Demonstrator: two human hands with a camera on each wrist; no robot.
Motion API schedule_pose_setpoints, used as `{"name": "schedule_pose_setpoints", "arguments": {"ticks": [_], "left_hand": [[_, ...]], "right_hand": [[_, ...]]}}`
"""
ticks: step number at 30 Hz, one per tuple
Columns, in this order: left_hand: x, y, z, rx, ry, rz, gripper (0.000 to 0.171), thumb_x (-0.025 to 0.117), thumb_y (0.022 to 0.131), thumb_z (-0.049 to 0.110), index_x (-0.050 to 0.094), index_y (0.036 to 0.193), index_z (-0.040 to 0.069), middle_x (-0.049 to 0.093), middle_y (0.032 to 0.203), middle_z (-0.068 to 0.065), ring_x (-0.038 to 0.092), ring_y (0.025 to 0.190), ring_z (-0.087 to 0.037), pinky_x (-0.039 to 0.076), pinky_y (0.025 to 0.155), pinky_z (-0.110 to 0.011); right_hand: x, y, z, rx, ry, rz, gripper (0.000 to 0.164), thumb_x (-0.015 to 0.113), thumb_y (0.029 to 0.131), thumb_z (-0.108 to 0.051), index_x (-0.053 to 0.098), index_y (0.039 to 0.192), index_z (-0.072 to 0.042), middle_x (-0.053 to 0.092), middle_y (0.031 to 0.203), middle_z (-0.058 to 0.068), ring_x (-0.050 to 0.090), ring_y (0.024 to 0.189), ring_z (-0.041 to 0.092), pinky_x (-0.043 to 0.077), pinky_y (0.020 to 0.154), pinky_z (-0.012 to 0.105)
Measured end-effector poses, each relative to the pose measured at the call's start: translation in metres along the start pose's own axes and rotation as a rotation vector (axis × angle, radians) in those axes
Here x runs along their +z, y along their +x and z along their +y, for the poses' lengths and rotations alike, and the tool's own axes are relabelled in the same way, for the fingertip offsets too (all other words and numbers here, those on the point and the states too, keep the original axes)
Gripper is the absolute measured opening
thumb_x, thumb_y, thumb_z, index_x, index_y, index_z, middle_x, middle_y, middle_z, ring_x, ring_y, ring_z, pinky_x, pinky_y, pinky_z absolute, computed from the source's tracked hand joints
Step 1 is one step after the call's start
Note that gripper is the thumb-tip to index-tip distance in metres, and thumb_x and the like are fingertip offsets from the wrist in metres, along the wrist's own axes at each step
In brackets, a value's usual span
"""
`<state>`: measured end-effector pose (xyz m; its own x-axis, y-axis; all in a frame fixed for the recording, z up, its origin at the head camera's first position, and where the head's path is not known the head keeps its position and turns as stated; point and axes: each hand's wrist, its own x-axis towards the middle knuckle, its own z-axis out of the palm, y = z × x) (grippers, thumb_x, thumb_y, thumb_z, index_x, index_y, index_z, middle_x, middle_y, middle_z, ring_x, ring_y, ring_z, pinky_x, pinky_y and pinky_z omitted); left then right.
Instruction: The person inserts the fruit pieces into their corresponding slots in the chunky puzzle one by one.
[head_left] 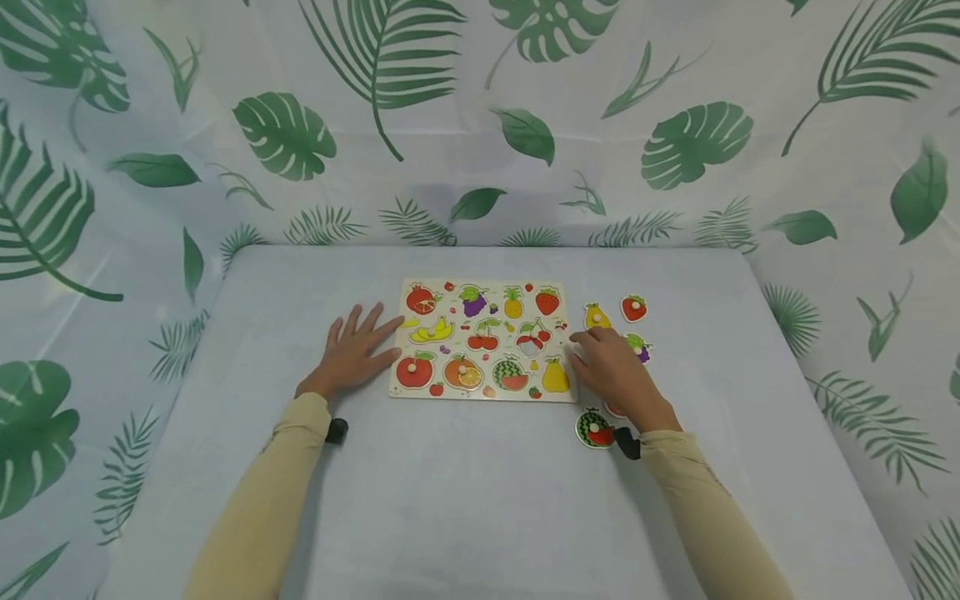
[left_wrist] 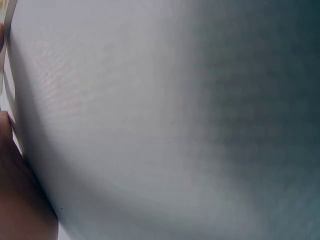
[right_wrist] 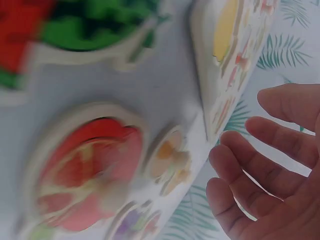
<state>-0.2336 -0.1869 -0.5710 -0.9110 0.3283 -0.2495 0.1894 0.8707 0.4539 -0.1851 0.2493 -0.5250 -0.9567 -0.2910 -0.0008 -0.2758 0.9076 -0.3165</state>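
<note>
A wooden fruit puzzle board (head_left: 480, 397) lies on the table, with apple (head_left: 415, 372) and orange (head_left: 462, 374) knobbed pieces set in it. My left hand (head_left: 351, 350) rests with spread fingers at the board's left edge, thumb and fingertip touching or close to it. Beside the right edge is my right hand (head_left: 618, 372); the right wrist view shows its fingers (right_wrist: 265, 175) loosely bent, holding nothing. Loose pieces lie around that hand: a pear (head_left: 597, 317), a strawberry (head_left: 633, 308), grapes (head_left: 639, 346), a watermelon (head_left: 593, 429), and a red cut-fruit piece (right_wrist: 85, 170) partly hidden by the wrist.
The table (head_left: 465, 500) has a pale cover. Behind it and at both sides hangs a white cloth (head_left: 450, 167) printed with green leaves. Black wrist cameras (head_left: 337, 431) sit under the sleeves. The left wrist view shows mostly blurred table surface.
</note>
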Motion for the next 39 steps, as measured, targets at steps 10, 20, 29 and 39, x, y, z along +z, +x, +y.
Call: {"name": "schedule_pose_setpoints", "arguments": {"ticks": [10,20,29,39], "left_hand": [[0.001,0.0,-0.001,0.004,-0.006,-0.004,0.071,0.057,0.108,0.05,0.034,0.17,0.024,0.007,0.18,-0.013,-0.012,0.163,-0.04,-0.013,0.125,-0.062],[0.002,-0.002,-0.003,0.006,-0.013,-0.001,0.071,0.056,0.108,0.05,0.034,0.17,0.024,0.006,0.18,-0.013,-0.013,0.163,-0.04,-0.013,0.125,-0.062],[0.002,0.001,-0.002,0.002,0.001,-0.003,0.072,0.056,0.108,0.051,0.033,0.171,0.025,0.006,0.18,-0.013,-0.013,0.163,-0.04,-0.013,0.125,-0.062],[0.0,0.001,-0.001,0.001,0.009,-0.01,0.071,0.054,0.109,0.051,0.032,0.171,0.025,0.005,0.18,-0.012,-0.014,0.163,-0.04,-0.014,0.125,-0.062]], "right_hand": [[0.004,-0.045,0.005,0.021,0.018,0.029,0.034,0.08,0.098,-0.013,0.072,0.127,0.003,0.071,0.118,0.022,0.066,0.109,0.039,0.057,0.098,0.055],[0.011,-0.063,-0.002,0.012,0.022,0.02,0.032,0.081,0.096,-0.012,0.074,0.123,0.002,0.072,0.115,0.019,0.067,0.107,0.037,0.058,0.097,0.054],[0.017,-0.084,-0.003,-0.037,0.026,0.023,0.026,0.086,0.09,-0.008,0.077,0.114,0.0,0.068,0.104,0.011,0.065,0.095,0.03,0.059,0.092,0.051],[0.019,-0.096,-0.004,-0.042,0.019,0.023,0.025,0.089,0.086,-0.005,0.078,0.108,-0.003,0.066,0.102,0.01,0.062,0.093,0.027,0.06,0.086,0.047]]}}
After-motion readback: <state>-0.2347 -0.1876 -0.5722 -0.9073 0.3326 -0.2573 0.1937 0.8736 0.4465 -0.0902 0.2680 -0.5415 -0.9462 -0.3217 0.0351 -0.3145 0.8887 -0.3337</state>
